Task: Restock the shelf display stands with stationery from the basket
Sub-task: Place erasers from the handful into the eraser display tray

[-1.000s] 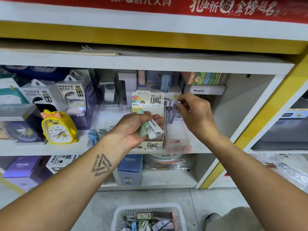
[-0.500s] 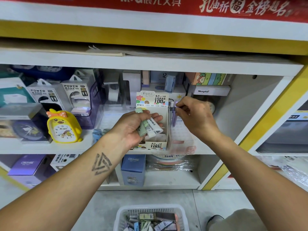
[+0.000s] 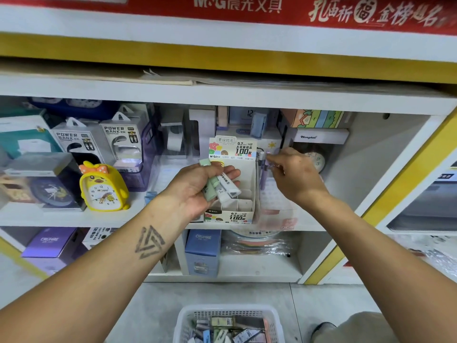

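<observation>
A white cardboard display stand (image 3: 247,194) printed "0.7 HB 100" stands on the middle shelf, its divided compartments showing. My left hand (image 3: 197,191) is in front of it and grips a bunch of pencil-lead cases (image 3: 223,188), green and white. My right hand (image 3: 294,177) is to the stand's right and pinches a purple pen (image 3: 264,178) that stands in a clear display stand (image 3: 274,209). A white basket (image 3: 228,323) on the floor below holds several more stationery packs.
A yellow duck alarm clock (image 3: 103,188) and power bank boxes (image 3: 121,142) fill the shelf's left part. Boxes stand behind the stands. Blue and purple boxes (image 3: 202,253) sit on the lower shelf. A yellow upright post (image 3: 385,201) bounds the shelf on the right.
My right hand has dropped slightly and drawn its fingers onto the purple pen beside the cardboard stand. My left hand keeps its hold on the lead cases in much the same place.
</observation>
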### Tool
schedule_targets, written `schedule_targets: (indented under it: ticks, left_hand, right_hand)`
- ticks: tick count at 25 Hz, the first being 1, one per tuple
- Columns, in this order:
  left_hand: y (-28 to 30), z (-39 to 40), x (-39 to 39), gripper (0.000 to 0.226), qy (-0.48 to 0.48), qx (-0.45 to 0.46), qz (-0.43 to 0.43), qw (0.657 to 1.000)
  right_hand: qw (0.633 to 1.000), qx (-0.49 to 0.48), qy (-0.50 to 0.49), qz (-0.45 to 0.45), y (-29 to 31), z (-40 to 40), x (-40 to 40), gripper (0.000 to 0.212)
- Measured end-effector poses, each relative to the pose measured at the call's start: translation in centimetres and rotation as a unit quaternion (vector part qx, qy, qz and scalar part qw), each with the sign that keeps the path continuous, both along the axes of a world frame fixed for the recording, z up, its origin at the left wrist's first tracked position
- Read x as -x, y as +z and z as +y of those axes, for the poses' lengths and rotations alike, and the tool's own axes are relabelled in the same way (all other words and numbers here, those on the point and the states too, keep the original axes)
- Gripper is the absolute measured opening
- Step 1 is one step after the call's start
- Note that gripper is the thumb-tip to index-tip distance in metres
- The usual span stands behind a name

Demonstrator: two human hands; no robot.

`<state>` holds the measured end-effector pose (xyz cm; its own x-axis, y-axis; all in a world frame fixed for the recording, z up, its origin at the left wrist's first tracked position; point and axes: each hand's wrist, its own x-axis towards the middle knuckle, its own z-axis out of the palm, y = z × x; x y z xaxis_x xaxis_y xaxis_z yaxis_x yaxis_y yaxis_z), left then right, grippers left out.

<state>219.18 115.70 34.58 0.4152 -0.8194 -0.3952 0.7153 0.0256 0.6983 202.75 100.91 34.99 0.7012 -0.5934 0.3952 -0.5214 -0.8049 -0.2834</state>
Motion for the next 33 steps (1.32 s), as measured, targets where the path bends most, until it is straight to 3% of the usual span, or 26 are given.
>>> schedule_targets:
  ticks: [2, 4, 6, 8, 12, 18, 24, 29, 33]
  left_hand:
    - [0.3, 0.4, 0.0, 0.027, -0.001, 0.008, -0.007, 1.0]
    - [0.6, 0.9, -0.3, 0.025, 0.012, 0.019, -0.018, 1.0]
    - [1.0, 1.6, -0.8, 0.023, 0.032, 0.03, -0.028, 0.999]
    - [1.4, 2.4, -1.4, 0.019, 0.048, 0.038, -0.037, 0.997]
    - [2.1, 4.6, -2.9, 0.013, 0.062, 0.042, -0.06, 0.995]
    - [2.7, 9.2, -6.8, 0.015, 0.142, -0.033, -0.054, 0.988]
    - [2.9, 11.2, -8.1, 0.013, 0.164, -0.046, -0.029, 0.985]
    - [2.8, 11.1, -7.9, 0.016, 0.139, -0.048, -0.02, 0.989]
    - [2.9, 10.7, -7.9, 0.019, 0.121, -0.065, -0.025, 0.99]
  right_hand:
    - [1.0, -0.007, 0.001, -0.029, 0.2, 0.8, -0.4, 0.031]
    - [0.99, -0.076, 0.023, -0.113, 1.0, 2.4, -1.3, 0.021]
    - [0.947, -0.275, 0.076, -0.148, 1.9, 4.3, -2.4, 0.009]
    - [0.892, -0.414, 0.138, -0.116, 2.1, 6.1, -3.4, 0.022]
    - [0.847, -0.486, 0.172, -0.129, 2.3, 8.5, -5.8, 0.023]
    - [0.852, -0.471, 0.113, -0.201, 2.2, 9.1, -7.9, 0.018]
    - [0.876, -0.425, 0.129, -0.186, 1.6, 9.0, -9.3, 0.01]
    - [0.916, -0.31, 0.156, -0.199, 1.4, 8.6, -10.7, 0.025]
    - [0.955, -0.201, 0.139, -0.17, 0.8, 8.4, -11.7, 0.025]
